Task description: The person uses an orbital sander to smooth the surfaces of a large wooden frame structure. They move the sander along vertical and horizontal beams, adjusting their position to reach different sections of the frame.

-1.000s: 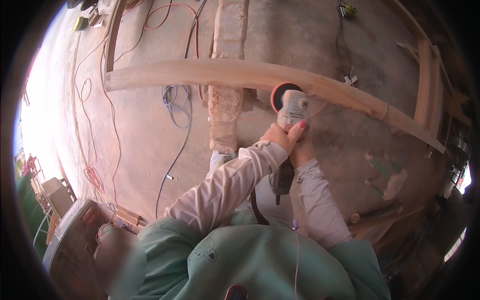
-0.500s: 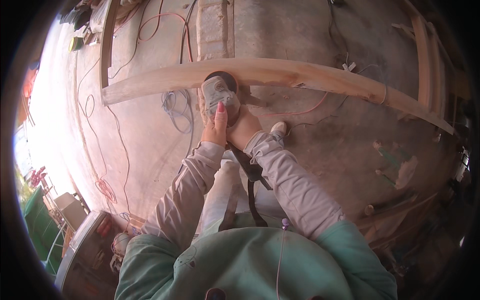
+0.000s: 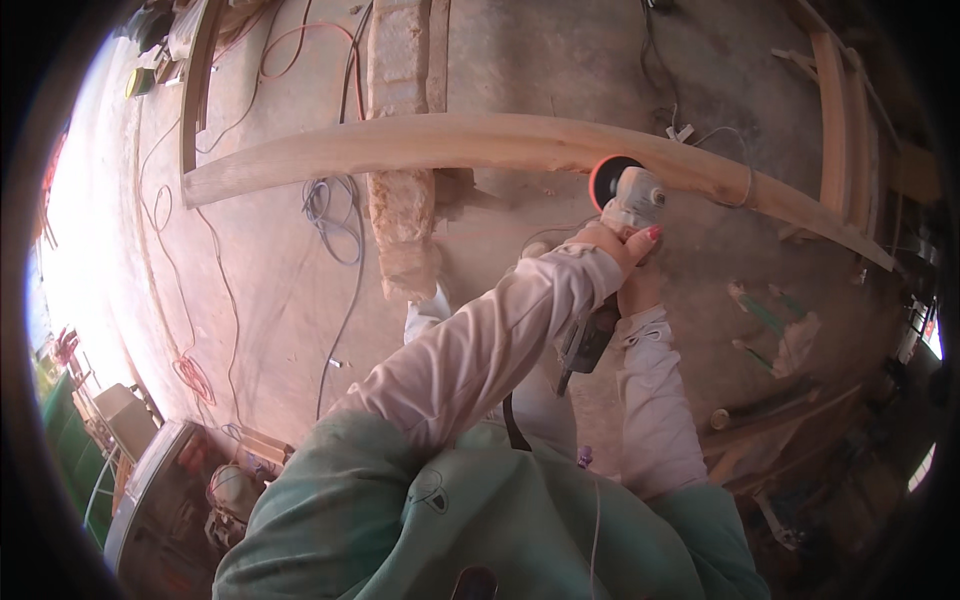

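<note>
Wooden, long and gently curved, the pale beam (image 3: pixel 300 160) spans the dusty concrete floor (image 3: pixel 250 290) from left to right, resting across a rough pale masonry block (image 3: pixel 402 215) beside loose grey cables (image 3: pixel 325 205). Right of the block, the left hand (image 3: pixel 605 245) wraps the head of a grey handheld sander with an orange disc (image 3: pixel 625 190) (disc pressed against the beam's near edge). The right hand (image 3: pixel 640 285) grips the sander's body just below.

both arms stretched forward — left hand (image 3: pixel 605 243) and right hand (image 3: pixel 640 282) clenched (sleeves long).
</note>
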Motion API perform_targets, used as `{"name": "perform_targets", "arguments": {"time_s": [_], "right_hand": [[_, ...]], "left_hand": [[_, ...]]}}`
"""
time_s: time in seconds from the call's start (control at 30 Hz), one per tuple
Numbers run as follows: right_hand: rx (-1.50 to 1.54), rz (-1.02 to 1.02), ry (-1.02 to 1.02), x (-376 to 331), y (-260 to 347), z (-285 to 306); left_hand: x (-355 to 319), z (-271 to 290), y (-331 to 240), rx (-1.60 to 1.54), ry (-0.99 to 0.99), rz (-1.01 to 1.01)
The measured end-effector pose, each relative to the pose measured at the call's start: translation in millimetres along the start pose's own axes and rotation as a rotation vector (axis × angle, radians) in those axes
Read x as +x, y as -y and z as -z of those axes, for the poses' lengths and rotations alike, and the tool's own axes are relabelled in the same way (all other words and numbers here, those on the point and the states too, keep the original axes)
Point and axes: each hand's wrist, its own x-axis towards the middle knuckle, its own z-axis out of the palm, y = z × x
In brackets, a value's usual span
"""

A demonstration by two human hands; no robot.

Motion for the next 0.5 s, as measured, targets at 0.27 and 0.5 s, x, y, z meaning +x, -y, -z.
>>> {"name": "perform_targets", "arguments": {"time_s": [0.27,0.5], "right_hand": [[-0.181,-0.016,0.32,2,31,-58],[0.011,-0.077,0.184,3,19,1]], "left_hand": [[-4,21,76,-0.21,-0.387,-0.147],[11,-27,34,-0.017,-0.269,-0.043]]}}
